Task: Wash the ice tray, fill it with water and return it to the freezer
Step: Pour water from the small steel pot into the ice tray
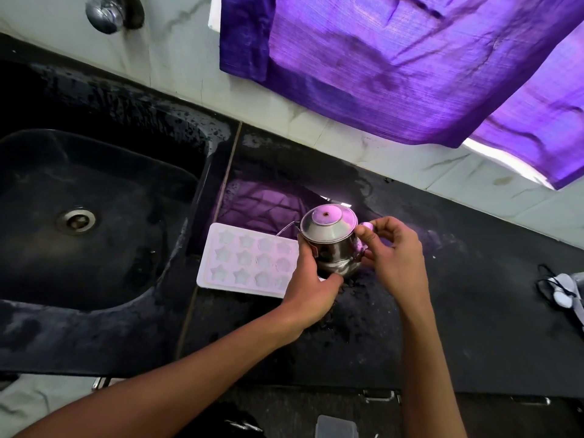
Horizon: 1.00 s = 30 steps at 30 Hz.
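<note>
Filling was the step in hand, as we judged it: the tray (246, 259) lay flat on the counter (442, 279) just right of the sink (94, 200), its star cells facing up, and whether they held water yet we could not tell. Our kettle (330, 240) stood at the tray's right end, lid on, thin spout reaching out over the far cells. Our left hand (311, 279) wrapped the kettle's body from the near side, fingers curled round it, thumb under the base. Our right hand (392, 257) pinched the handle on the right, fingers bent round it. To do this well, we thought, we should tip slowly with the right hand while the left steadied the body, keep the spout low over one cell at a time, and stop short of each brim so the tray could be carried level. The wet counter looked slippery, so a shove against the tray might have slid it. Behind, a purple cloth (395, 64) hung over the wall.
</note>
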Tool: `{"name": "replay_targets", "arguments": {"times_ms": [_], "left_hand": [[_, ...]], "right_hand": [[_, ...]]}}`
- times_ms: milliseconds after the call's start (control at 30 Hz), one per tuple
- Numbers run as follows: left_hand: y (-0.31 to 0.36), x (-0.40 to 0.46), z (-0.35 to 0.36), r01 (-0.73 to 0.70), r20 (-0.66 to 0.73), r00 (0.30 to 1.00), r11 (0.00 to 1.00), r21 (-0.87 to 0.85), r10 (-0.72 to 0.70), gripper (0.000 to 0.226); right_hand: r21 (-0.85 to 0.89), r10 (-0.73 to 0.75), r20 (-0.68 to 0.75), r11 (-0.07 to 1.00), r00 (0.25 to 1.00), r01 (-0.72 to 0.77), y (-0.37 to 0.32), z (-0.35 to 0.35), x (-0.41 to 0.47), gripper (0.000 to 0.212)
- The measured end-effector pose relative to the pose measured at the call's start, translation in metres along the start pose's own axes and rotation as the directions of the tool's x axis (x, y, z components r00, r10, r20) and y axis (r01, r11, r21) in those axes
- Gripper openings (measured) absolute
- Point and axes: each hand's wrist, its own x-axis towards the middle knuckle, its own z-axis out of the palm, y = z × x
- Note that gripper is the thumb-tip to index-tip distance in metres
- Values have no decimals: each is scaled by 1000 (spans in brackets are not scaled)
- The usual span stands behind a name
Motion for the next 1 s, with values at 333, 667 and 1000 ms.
{"name": "replay_targets", "arguments": {"times_ms": [333, 667, 1000], "left_hand": [[-5, -10, 3, -37, -66, 997, 999, 34, 39, 88], [-6, -27, 6, 21, 2, 1000, 999, -30, -21, 78], [-3, -35, 6, 40, 17, 999, 997, -59, -39, 77]], "right_hand": [[53, -31, 1, 998, 1000, 31, 1, 0, -14, 11], [-200, -89, -1, 976, 996, 87, -9, -4, -22, 15], [-278, -91, -1, 957, 996, 87, -15, -5, -29, 18]]}}
